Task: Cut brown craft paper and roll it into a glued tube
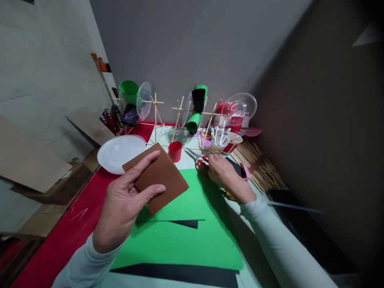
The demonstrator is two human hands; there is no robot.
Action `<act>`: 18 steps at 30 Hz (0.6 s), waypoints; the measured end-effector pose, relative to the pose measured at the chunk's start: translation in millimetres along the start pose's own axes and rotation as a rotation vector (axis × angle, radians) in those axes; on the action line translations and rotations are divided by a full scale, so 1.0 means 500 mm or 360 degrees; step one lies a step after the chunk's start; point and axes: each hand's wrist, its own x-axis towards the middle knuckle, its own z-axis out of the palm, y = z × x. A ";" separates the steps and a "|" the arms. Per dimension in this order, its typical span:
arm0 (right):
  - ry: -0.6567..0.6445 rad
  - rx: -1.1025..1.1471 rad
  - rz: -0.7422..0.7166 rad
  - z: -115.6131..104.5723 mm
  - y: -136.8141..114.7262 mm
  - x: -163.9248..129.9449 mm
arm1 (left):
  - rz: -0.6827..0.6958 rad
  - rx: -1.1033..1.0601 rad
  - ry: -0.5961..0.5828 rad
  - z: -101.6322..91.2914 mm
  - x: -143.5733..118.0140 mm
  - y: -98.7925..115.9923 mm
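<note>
My left hand (129,194) grips a folded brown piece of card (171,178) between thumb and fingers, tilted over the green sheet (180,248). At the far edge of that sheet, my right hand (223,174) has its fingers closed at the red handles of a pair of scissors (201,165), blades pointing to the far left. Just left of the blades stands a small red paper ring (175,151). Behind the right hand is a paper cup (217,148) full of white paper tubes. A thin black paper scrap (190,223) lies on the green sheet.
A white plate (120,152) is at the left. Stick frames (156,116) with clear plastic discs (240,108) and green and black paper cones (195,122) stand at the back. Bundled sticks (261,168) lie at the right. Black paper (180,275) lies along the near edge.
</note>
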 end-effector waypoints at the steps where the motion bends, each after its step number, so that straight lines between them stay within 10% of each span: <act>1: 0.0031 0.0024 0.0007 -0.014 0.006 -0.008 | 0.0006 -0.0006 0.0013 -0.002 0.000 0.001; 6: 0.0107 0.0356 -0.0133 -0.087 0.024 -0.087 | 0.0022 0.0026 0.0056 -0.005 0.001 0.001; 11: -0.0082 0.1870 -0.0197 -0.098 -0.031 -0.149 | -0.0052 -0.0028 0.0136 0.002 0.000 -0.002; 18: -0.0262 0.2058 -0.0126 -0.061 -0.093 -0.172 | -0.0173 -0.0112 0.0158 0.010 -0.005 -0.001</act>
